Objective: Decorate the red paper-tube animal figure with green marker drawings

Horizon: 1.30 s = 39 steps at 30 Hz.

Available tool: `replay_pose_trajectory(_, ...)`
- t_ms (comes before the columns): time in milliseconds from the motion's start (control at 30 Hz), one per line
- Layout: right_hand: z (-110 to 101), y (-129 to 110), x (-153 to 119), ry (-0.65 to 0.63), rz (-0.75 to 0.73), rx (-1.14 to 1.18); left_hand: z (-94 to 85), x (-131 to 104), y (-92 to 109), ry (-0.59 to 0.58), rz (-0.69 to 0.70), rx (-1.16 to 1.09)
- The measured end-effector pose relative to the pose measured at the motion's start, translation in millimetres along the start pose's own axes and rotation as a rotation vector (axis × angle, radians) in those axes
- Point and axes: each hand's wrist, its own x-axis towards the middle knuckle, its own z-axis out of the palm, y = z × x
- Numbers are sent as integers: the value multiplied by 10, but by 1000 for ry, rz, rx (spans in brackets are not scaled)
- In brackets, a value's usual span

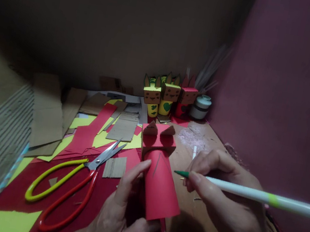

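Observation:
My left hand [123, 210] grips a red paper figure [159, 193], thumb and fingers around its tube-shaped body. The figure has a boxy red head with two brown triangular ears, and thin dark lines are drawn on the upper body. Between the fingertips of my right hand [219, 195] is a white marker [243, 191] with a green tip and a light-green band. Its tip points left at the figure's body, a small gap away from the paper. Left of the figure, scissors [97, 162] with one yellow and one red handle lie with blades slightly apart.
Several finished-looking box-headed figures [170, 95] stand at the back, beside a pale lidded container [200, 107]. Cardboard pieces [46, 109], red paper strips [89, 132] and yellow sheets [4, 221] cover the left side. A pink-purple wall [290, 96] rises on the right.

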Motion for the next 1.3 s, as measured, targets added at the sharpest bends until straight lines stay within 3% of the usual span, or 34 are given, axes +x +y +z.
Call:
replay_pose_trajectory(67, 29, -6, -4, 24, -12, 37, 4, 2, 4, -2, -1, -11)
replay_pose_trajectory(300, 143, -86, 58, -94, 123, 114, 13, 3, 3, 6, 15, -35)
replay_pose_trajectory(633, 162, -128, 116, -157, 137, -51, 29, -3, -52, 34, 78, 1)
replay_pose_trajectory(1033, 222, -287, 167, -187, 119, -143, 43, -36, -41, 65, -19, 1)
replay_pose_trajectory(1300, 225, -277, 189, -185, 79, -149, 17, -11, 13, 19, -16, -8)
